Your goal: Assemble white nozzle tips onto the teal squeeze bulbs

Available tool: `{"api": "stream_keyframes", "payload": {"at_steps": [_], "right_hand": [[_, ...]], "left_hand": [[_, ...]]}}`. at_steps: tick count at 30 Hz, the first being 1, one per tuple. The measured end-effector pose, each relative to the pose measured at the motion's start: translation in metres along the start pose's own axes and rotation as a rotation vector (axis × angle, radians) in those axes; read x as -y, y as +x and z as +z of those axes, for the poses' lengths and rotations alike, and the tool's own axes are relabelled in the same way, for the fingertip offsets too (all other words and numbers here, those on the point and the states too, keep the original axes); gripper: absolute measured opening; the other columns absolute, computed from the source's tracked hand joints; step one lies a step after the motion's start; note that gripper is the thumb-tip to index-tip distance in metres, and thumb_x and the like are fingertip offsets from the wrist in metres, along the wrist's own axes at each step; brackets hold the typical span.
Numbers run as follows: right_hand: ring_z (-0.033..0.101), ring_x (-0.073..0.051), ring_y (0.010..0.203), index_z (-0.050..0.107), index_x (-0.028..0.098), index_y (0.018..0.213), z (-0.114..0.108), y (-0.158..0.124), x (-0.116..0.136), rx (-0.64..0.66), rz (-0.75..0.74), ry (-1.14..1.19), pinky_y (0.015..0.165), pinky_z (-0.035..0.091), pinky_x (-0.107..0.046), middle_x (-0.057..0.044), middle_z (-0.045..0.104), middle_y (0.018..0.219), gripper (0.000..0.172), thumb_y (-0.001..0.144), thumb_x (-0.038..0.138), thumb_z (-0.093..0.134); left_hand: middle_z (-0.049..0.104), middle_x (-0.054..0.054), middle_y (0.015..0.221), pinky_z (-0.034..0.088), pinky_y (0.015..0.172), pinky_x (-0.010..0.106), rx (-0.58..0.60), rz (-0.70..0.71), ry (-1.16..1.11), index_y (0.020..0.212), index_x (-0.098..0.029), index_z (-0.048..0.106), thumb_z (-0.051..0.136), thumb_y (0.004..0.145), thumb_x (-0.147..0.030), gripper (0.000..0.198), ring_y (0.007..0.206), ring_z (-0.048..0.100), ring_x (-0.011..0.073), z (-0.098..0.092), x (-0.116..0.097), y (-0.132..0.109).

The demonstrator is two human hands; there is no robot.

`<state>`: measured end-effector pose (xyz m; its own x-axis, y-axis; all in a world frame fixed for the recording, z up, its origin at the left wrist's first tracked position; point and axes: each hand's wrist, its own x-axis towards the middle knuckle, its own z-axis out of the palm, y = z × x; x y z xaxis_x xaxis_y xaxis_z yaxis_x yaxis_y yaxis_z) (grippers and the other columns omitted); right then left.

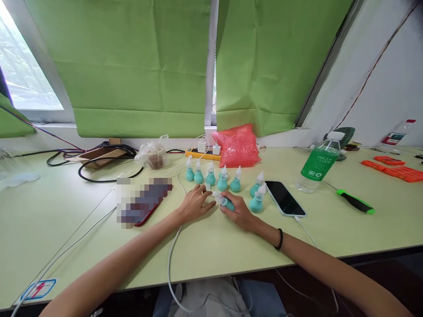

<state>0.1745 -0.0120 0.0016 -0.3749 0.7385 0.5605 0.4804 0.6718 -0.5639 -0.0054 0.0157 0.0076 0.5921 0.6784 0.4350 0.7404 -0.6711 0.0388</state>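
My right hand (238,211) is wrapped around a nasal aspirator (227,203), a teal squeeze bulb with a clear nozzle, held on its side and pointing left. Opposite it, my left hand (195,203) rests low over the table, thumb and fingers apart. Its fingertips are close to the aspirator's clear tip and to a small clear piece (208,186); whether they touch either I cannot tell. Beyond my hands, several more teal aspirators stand upright in a loose row, among them one aspirator (235,181). Another aspirator (256,201) stands right of my right hand.
A phone (286,199) on a charging cable lies right, near a water bottle (320,163) and a screwdriver (356,201). Left is a partly blurred red-edged phone (153,211). A white cable (171,255) crosses the table. Behind are a power strip (201,154) and pink bubble wrap (239,147).
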Motion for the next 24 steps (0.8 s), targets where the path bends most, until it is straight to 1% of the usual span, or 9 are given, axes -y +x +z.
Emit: {"api": "stream_keyframes", "payload": {"at_steps": [3, 5, 9, 12, 15, 17, 18, 21, 24], "right_hand": [[0.044, -0.01, 0.057, 0.049, 0.017, 0.086, 0.0, 0.001, -0.001, 0.008, 0.03, 0.027, 0.058, 0.035, -0.021, 0.002, 0.05, 0.067, 0.017, 0.069, 0.018, 0.047], [0.043, -0.01, 0.057, 0.049, 0.017, 0.083, 0.0, 0.002, -0.002, 0.006, 0.038, 0.044, 0.057, 0.034, -0.022, 0.002, 0.049, 0.066, 0.014, 0.07, 0.02, 0.047], [0.042, -0.01, 0.055, 0.048, 0.017, 0.078, 0.0, 0.003, -0.004, 0.0, 0.076, 0.062, 0.056, 0.034, -0.022, 0.003, 0.048, 0.061, 0.009, 0.073, 0.023, 0.045], [0.04, -0.01, 0.053, 0.048, 0.018, 0.077, 0.001, 0.003, -0.003, 0.004, 0.108, 0.032, 0.055, 0.033, -0.022, 0.004, 0.046, 0.059, 0.008, 0.073, 0.024, 0.046], [0.041, -0.01, 0.053, 0.048, 0.018, 0.077, 0.001, 0.003, -0.001, 0.038, 0.115, -0.003, 0.055, 0.033, -0.023, 0.003, 0.046, 0.059, 0.008, 0.075, 0.025, 0.046], [0.043, -0.011, 0.055, 0.049, 0.018, 0.08, 0.001, 0.003, 0.002, 0.077, 0.098, -0.022, 0.057, 0.033, -0.023, 0.002, 0.049, 0.063, 0.009, 0.076, 0.026, 0.045], [0.045, -0.012, 0.057, 0.05, 0.018, 0.082, 0.001, 0.003, 0.003, 0.1, 0.086, -0.03, 0.058, 0.034, -0.023, 0.002, 0.051, 0.065, 0.011, 0.077, 0.026, 0.045], [0.049, -0.014, 0.063, 0.05, 0.018, 0.089, 0.0, 0.002, 0.007, 0.152, 0.06, -0.045, 0.061, 0.035, -0.025, -0.001, 0.056, 0.072, 0.016, 0.079, 0.029, 0.043], [0.053, -0.015, 0.072, 0.051, 0.018, 0.092, 0.001, 0.002, 0.008, 0.132, 0.058, -0.037, 0.067, 0.036, -0.026, -0.004, 0.059, 0.085, 0.019, 0.081, 0.031, 0.042]], "left_hand": [[0.055, 0.007, 0.066, 0.04, 0.063, 0.03, 0.057, -0.004, -0.084, 0.07, -0.015, 0.062, 0.041, 0.078, -0.039, 0.033, 0.069, 0.052, 0.0185, -0.002, -0.005, 0.0], [0.056, 0.006, 0.061, 0.04, 0.062, 0.03, 0.059, -0.03, -0.193, 0.065, -0.015, 0.062, 0.047, 0.074, -0.034, 0.026, 0.068, 0.052, 0.0187, -0.005, -0.008, 0.0], [0.06, 0.004, 0.064, 0.043, 0.062, 0.028, 0.006, -0.094, -0.328, 0.067, -0.015, 0.061, 0.058, 0.061, -0.024, 0.011, 0.069, 0.053, 0.0176, -0.01, -0.008, 0.0], [0.061, 0.004, 0.069, 0.045, 0.058, 0.025, -0.089, -0.224, -0.439, 0.069, -0.013, 0.058, 0.056, 0.064, -0.022, 0.011, 0.065, 0.055, 0.0142, -0.014, -0.004, 0.0], [0.063, 0.005, 0.072, 0.047, 0.057, 0.026, -0.187, -0.422, -0.882, 0.083, -0.012, 0.058, 0.061, 0.063, -0.025, 0.024, 0.064, 0.058, 0.0148, -0.018, -0.001, -0.001], [0.065, 0.006, 0.074, 0.048, 0.064, 0.029, -0.173, -0.498, -1.217, 0.097, -0.012, 0.056, 0.065, 0.062, -0.028, 0.04, 0.068, 0.06, 0.0161, -0.019, -0.003, -0.002], [0.065, 0.006, 0.076, 0.048, 0.069, 0.031, -0.146, -0.507, -1.314, 0.101, -0.013, 0.055, 0.064, 0.063, -0.031, 0.043, 0.071, 0.06, 0.0164, -0.019, -0.005, -0.003], [0.065, 0.007, 0.084, 0.045, 0.077, 0.033, -0.091, -0.501, -1.42, 0.095, -0.013, 0.06, 0.062, 0.065, -0.037, 0.039, 0.079, 0.059, 0.017, -0.018, -0.013, -0.004], [0.063, 0.005, 0.086, 0.045, 0.079, 0.034, -0.067, -0.489, -1.484, 0.085, -0.015, 0.059, 0.061, 0.066, -0.037, 0.029, 0.08, 0.058, 0.0152, -0.017, -0.016, -0.004]]}}
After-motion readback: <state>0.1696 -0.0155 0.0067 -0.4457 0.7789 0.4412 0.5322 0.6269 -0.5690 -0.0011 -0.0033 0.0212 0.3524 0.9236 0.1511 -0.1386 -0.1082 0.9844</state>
